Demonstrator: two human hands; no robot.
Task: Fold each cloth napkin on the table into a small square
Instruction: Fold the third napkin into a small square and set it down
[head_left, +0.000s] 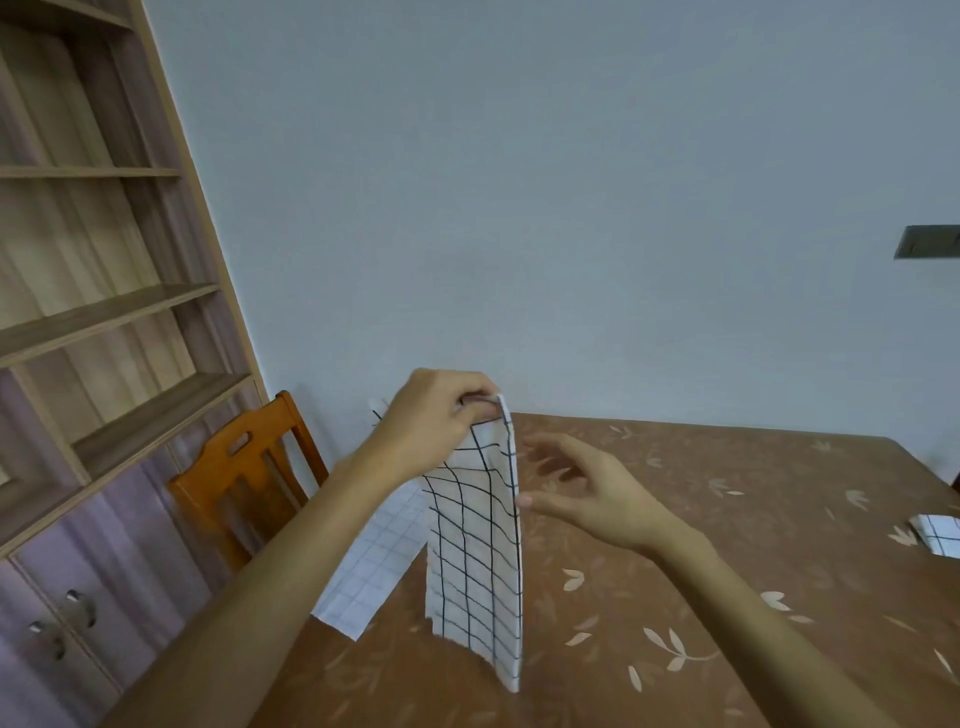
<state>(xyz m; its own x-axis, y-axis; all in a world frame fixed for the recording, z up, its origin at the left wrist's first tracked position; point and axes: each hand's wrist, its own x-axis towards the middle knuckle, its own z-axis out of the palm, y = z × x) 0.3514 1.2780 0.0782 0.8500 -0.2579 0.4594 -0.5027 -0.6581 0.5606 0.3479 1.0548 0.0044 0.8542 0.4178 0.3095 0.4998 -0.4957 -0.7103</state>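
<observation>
My left hand (439, 415) pinches the top edge of a white napkin with a black grid (475, 561), which hangs doubled over in a long strip above the table (701, 545). Its lower end reaches down near the tabletop. My right hand (587, 488) hovers just right of the hanging strip, fingers spread and loose, thumb tip close to the cloth's right edge and holding nothing. A second white napkin with a fainter grid (379, 566) lies flat behind my left forearm at the table's left edge. A folded checked napkin (937, 538) sits at the far right edge.
The table wears a brown cloth with a pale leaf pattern. An orange wooden chair (249, 483) stands at the table's left end. A tall wooden bookcase with cabinet doors (104, 322) fills the left side, and a pale wall is behind.
</observation>
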